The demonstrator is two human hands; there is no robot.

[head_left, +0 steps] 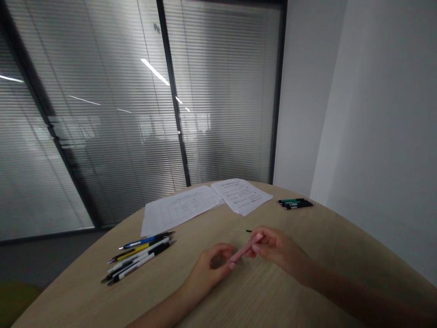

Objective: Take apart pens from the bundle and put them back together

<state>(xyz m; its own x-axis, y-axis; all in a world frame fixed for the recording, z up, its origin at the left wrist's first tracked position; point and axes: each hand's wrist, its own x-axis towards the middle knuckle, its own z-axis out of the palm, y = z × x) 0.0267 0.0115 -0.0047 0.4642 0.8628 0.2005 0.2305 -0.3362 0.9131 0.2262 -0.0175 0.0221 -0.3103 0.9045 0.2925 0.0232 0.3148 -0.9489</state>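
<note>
Between both hands, above the wooden table, is a slim pink pen (243, 251), slanting from lower left to upper right. Its fine details are blurred. My left hand (212, 266) pinches the lower end with thumb and fingers. The upper end, which looks wider, is gripped by the fingertips of my right hand (273, 246). Just beyond the right fingertips, a short thin black piece (249, 231) lies on the tabletop.
Several blue, yellow, white and black pens (139, 257) lie in a group on the table (205, 307) at left. Printed papers (180, 209) rest near the far edge. Dark and green pens (295, 203) form another group at right. Blinds-backed glass panels (225, 91) stand behind.
</note>
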